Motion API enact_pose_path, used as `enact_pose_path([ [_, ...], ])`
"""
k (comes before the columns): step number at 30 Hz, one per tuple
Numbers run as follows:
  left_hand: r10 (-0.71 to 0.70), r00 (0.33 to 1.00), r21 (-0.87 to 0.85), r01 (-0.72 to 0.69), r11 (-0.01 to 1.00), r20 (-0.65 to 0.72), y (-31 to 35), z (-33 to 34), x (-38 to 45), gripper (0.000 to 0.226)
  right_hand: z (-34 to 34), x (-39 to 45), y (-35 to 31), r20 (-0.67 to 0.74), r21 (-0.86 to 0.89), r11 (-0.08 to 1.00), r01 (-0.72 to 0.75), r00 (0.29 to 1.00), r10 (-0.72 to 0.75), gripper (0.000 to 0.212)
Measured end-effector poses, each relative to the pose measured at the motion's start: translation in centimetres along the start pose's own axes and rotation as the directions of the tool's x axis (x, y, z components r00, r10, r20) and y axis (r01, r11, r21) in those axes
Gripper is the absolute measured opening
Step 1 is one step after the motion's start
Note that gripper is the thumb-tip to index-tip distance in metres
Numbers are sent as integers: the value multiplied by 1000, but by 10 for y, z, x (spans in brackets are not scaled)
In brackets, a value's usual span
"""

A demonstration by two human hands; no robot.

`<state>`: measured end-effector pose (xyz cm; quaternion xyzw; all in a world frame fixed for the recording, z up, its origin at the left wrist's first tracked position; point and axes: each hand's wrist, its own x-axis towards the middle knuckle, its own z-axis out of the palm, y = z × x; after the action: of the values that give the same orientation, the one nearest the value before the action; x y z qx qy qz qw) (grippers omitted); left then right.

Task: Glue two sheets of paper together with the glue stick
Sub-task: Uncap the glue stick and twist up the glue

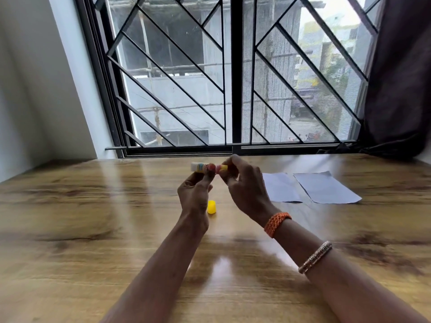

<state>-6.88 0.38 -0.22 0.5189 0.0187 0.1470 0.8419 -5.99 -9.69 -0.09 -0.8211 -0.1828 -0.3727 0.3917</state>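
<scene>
I hold a small glue stick level above the wooden table, with its white end to the left and its yellow end to the right. My left hand pinches its middle from below. My right hand grips the yellow end with its fingertips. The stick's yellow cap stands on the table just below and between my wrists. Two white sheets of paper lie flat side by side to the right: one sheet partly behind my right hand, the other sheet further right.
A barred window runs along the table's far edge. A dark curtain hangs at the right, with its lower end on the table's far right corner. A white wall closes the left side.
</scene>
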Motion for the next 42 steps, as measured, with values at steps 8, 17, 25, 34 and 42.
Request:
enact_pose_path([
  [8,47,996,-1,-47,999,73,-1,2,-2,16,2,0,0,117,49,985,-167,980,160,37],
  [17,87,996,0,-87,996,-31,2,0,-3,13,8,-2,0,82,270,955,-124,991,105,7],
  [25,97,995,21,-97,995,17,3,-1,-3,15,5,2,7,178,274,940,-205,971,160,23],
  [34,103,994,14,-103,995,30,3,1,-3,14,6,4,3,171,480,828,-290,957,236,10],
  [42,89,995,17,-90,996,42,2,-1,-1,11,3,3,6,197,385,886,-259,961,195,18],
])
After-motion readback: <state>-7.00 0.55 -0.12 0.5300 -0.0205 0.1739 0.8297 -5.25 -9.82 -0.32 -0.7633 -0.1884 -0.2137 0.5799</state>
